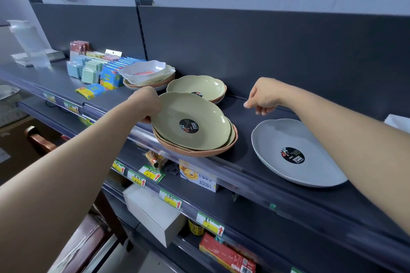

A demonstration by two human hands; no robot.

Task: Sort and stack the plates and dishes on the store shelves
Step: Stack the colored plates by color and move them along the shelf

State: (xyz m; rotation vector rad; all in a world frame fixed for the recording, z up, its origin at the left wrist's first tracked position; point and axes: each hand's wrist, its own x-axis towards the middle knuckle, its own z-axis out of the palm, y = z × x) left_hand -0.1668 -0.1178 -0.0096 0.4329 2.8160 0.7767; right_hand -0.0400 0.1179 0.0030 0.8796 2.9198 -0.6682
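On the dark top shelf [248, 117] we had bare room between the stacks and a lone grey plate [295, 153] near the front edge. Our left hand [145, 104] gripped the rim of a green-topped, orange-bottomed scalloped plate stack [190, 124] overhanging that edge. Our right hand [263, 96] hovered loosely curled, empty, toward the shelf's back edge.

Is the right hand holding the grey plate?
No. The right hand hovers empty above the shelf, apart from the grey plate.
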